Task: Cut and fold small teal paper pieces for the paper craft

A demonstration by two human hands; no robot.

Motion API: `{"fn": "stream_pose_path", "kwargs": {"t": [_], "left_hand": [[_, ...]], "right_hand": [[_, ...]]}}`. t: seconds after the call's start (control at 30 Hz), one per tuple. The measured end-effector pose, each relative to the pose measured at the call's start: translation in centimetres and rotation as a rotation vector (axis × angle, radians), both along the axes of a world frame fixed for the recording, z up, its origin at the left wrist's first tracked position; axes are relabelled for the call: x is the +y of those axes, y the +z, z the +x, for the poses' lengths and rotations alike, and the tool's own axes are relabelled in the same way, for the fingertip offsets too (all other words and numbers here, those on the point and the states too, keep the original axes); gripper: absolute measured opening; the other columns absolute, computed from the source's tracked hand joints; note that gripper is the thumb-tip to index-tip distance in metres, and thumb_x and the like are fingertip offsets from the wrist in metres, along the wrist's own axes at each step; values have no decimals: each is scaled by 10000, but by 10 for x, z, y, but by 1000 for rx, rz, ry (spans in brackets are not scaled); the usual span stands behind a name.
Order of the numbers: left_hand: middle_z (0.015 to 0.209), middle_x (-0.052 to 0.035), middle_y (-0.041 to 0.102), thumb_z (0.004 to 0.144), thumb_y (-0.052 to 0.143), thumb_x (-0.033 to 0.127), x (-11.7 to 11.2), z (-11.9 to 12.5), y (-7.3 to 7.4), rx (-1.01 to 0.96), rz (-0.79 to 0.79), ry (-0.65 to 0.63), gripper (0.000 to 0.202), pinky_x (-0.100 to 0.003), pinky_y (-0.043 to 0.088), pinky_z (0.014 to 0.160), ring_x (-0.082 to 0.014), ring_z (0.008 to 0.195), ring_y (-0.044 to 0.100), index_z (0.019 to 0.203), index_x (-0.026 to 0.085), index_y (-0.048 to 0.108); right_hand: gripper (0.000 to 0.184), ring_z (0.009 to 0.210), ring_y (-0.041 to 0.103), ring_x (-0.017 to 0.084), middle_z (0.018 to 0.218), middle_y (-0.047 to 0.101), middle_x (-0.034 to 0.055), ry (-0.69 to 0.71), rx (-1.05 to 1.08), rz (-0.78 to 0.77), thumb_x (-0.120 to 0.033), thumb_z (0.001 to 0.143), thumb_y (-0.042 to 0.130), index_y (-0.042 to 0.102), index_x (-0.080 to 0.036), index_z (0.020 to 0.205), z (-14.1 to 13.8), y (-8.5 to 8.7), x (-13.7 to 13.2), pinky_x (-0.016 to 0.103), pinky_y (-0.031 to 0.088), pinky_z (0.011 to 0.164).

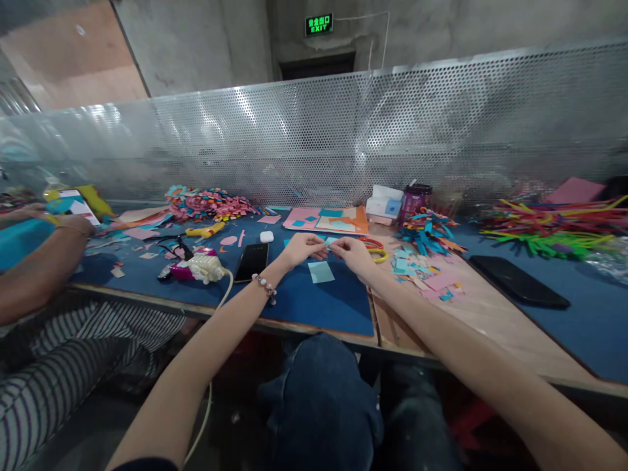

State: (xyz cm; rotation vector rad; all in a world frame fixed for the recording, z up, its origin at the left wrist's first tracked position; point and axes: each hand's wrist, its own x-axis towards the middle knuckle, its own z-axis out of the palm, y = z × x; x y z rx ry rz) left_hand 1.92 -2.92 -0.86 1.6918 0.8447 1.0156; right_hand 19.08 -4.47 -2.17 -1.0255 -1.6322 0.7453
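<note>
My left hand (305, 249) and my right hand (351, 254) meet above the blue work mat (299, 301), fingers pinched together. Between the fingertips shows a small light blue piece of paper (330, 241), its shape mostly covered. Just below the hands a pale blue-green paper square (321, 272) lies flat on the mat. Right behind my right hand is a pair of scissors with red and yellow handles (377, 252), partly hidden by the hand. Sheets of pink, orange and blue paper (326, 220) lie beyond both hands.
Left of my hands lie a phone (252, 263), a white earbud case (266, 236), a power strip (199, 267) and a yellow glue gun (205, 230). Paper scraps (417, 265) and a black phone (519, 281) are rightward. A co-worker's arm (44, 255) works far left. A perforated metal panel (314, 144) stands behind.
</note>
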Motion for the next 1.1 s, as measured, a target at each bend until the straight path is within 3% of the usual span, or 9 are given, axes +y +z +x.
{"fn": "stream_pose_path", "kwargs": {"t": [0.17,0.33,0.47,0.7,0.93,1.1], "left_hand": [[734,-128,697,691,711,342,0,-1,1,0,-19,-4,319,-345,547,695,-175,654,668,833,66,635],[749,-137,700,666,723,384,0,-2,0,-5,-35,-25,364,-367,550,705,-197,673,676,834,70,648],[778,-138,704,656,733,372,-2,-1,1,-3,-49,-55,363,-383,552,713,-209,689,679,845,74,651],[759,-144,700,655,742,313,-9,3,4,0,-102,-40,313,-362,552,682,-215,687,680,817,66,638],[815,-141,701,686,719,304,-4,0,3,-145,-73,75,297,-352,545,729,-214,758,684,850,81,612],[743,-102,696,722,674,264,0,1,2,-176,-98,16,231,-387,538,755,-199,737,682,846,111,553]], "right_hand": [[273,603,513,143,629,603,25,-16,-69,55,-427,664,619,587,-156,656,5,4,3,281,417,594],[248,738,575,170,787,664,49,-33,-93,158,-390,741,561,641,-157,772,2,8,-2,293,437,703],[243,715,567,169,768,656,55,-93,-133,212,-359,779,517,633,-146,769,-3,7,-3,288,423,678],[188,676,568,173,717,656,49,-177,-177,208,-308,772,525,620,-162,702,-6,3,2,297,419,659],[208,731,583,174,812,667,65,-120,1,197,-329,741,558,638,-156,825,-6,4,-1,304,452,705],[173,687,567,163,748,662,47,-132,-34,177,-303,733,553,648,-159,756,-3,6,-1,293,444,667]]}}
